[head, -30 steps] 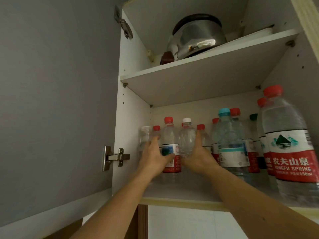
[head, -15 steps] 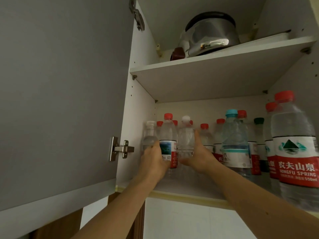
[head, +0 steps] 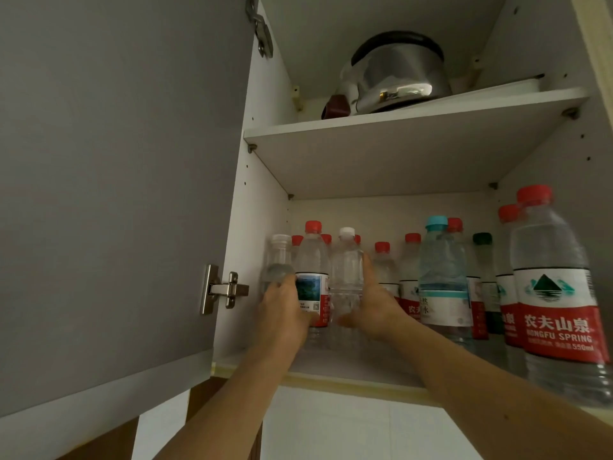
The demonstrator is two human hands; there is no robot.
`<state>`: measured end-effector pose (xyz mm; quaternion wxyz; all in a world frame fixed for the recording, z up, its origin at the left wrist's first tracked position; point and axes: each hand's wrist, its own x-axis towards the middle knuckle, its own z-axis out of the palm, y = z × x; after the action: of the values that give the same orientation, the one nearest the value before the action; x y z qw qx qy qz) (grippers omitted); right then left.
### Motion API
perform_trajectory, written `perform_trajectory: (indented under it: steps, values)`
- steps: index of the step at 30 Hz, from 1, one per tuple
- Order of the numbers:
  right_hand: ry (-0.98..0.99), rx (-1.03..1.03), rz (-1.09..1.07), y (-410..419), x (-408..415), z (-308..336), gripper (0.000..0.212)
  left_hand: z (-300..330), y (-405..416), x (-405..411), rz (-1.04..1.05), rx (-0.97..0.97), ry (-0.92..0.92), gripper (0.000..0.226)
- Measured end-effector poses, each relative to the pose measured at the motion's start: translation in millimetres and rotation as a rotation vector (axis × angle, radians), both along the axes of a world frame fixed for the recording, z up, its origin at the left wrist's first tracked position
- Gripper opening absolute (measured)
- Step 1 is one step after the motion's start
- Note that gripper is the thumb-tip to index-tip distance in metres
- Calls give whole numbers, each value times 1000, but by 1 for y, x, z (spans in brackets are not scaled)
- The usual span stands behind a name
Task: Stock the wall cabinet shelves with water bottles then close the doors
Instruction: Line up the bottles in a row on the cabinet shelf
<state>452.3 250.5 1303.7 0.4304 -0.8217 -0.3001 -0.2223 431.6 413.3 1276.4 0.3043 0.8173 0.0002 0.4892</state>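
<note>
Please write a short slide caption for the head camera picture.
Two hands steady water bottles on the lower shelf of an open wall cabinet.

Bottles (head: 444, 277) in rows on lower shelf (head: 348, 363); pot (head: 398, 74) on shelf above (head: 414, 111).

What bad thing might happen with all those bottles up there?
The big red-capped bottle stands right at the front edge of the lower shelf, so a bump from an arm might tip it off. The left hand and right hand are squeezing the red-capped bottle and the white-capped bottle in among close neighbours, which might topple.
</note>
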Motion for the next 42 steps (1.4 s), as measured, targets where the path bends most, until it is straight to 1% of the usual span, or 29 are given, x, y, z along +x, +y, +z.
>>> perform_trajectory:
  steps: [3, 7, 11, 15, 17, 18, 20, 21, 23, 26, 29, 31, 33, 37, 39, 40, 42]
  values:
    - [-32, -16, -1, 0, 1, -1, 138, -1, 0, 2, 2, 14, -1, 70]
    - [-56, -29, -57, 1, -2, -3, 138, -1, 1, 5, 29, 50, 3, 68]
    - [-76, -16, -78, 2, -7, -5, 134, -3, 0, 7, 40, 73, -13, 65]
    - [-60, -48, -126, 2, -14, -7, 129, -3, -1, 1, 57, 81, -15, 63]
    - [-68, -60, -141, 3, -20, -7, 118, -2, -2, -2, 42, 70, -28, 63]
    - [-84, -58, -156, 2, -23, -7, 104, -1, -4, -4, 44, 61, -42, 61]
    - [-124, -58, -198, -3, -34, -7, 70, 0, -7, -7, 59, 42, -107, 53]
    - [-156, -64, -224, -7, -40, -9, 60, 1, -8, -9, 61, 35, -152, 49]
    - [-264, -80, -266, -22, -54, -13, 54, 3, -11, -14, 52, 31, -224, 45]
    - [-498, -84, -321, -53, -79, -18, 46, 5, -14, -24, 22, 47, -325, 42]
    - [-686, -82, -454, -90, -99, -20, 39, 10, -31, -34, -80, 89, -398, 40]
    - [-753, -62, -546, -114, -108, -21, 38, 14, -54, -38, -186, 112, -417, 43]
    - [-778, -41, -625, -133, -116, -24, 42, 18, -85, -39, -328, 130, -359, 52]
    - [-777, -25, -765, -155, -125, -34, 60, 19, -141, -30, -482, 137, -155, 89]
    - [-694, -30, -814, -163, -125, -39, 76, 15, -157, -23, -562, 59, -58, 104]
    - [-623, -9, -806, -166, -125, -41, 83, 13, -163, -19, -583, 19, -26, 107]
    - [-464, 93, -746, -172, -126, -43, 92, 8, -171, -12, -579, -21, -1, 107]
